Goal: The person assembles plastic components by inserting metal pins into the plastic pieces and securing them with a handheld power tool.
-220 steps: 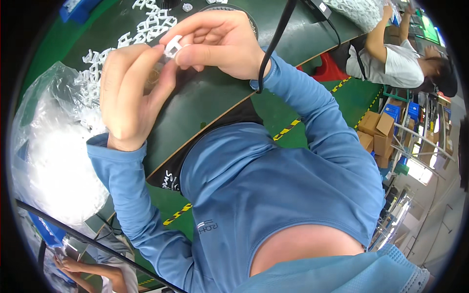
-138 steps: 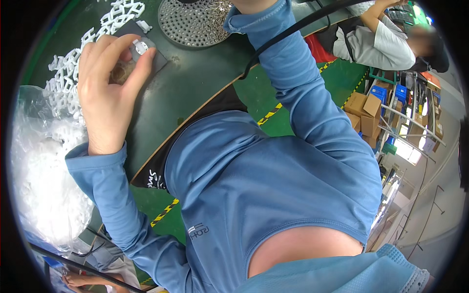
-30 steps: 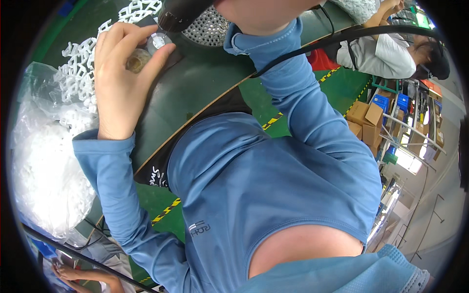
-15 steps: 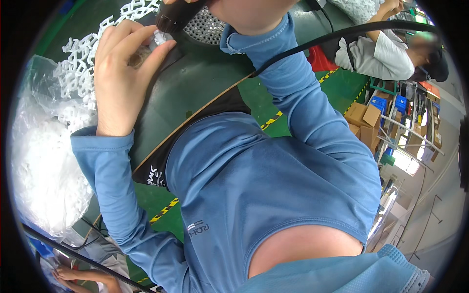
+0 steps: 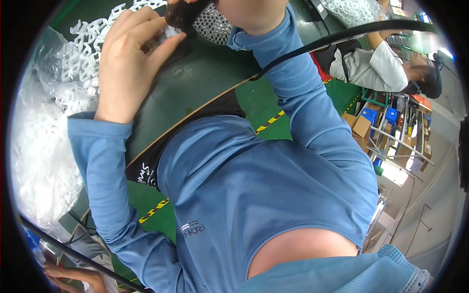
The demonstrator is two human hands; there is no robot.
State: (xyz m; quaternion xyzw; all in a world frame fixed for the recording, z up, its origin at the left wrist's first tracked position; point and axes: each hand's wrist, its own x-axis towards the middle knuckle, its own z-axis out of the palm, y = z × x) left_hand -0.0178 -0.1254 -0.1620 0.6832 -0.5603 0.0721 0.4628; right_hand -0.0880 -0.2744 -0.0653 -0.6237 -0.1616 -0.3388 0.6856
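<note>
At the upper left, my left hand [image 5: 128,63] pinches a small whitish plastic piece [image 5: 171,31] between thumb and fingertips. Right beside that piece is the end of a dark cylindrical tool [image 5: 181,15], its upper part cut off by the picture's top edge. My right hand [image 5: 251,14] is at the tool's other side, fingers mostly out of the picture; it seems to grip the tool. A round metal plate covered in small holes or dimples [image 5: 213,25] lies on the dark green table [image 5: 181,80] between the hands.
White plastic links [image 5: 80,63] and a clear bag of white parts [image 5: 44,161] lie left of my left hand. Another bag [image 5: 349,12] is at the upper right, near a co-worker in a light shirt [image 5: 378,68]. A black cable [image 5: 337,36] crosses my right sleeve.
The whole view has shifted slightly. The tool's end now covers more of the whitish piece, which stays pinched in my left hand. The co-worker on the right has changed posture.
</note>
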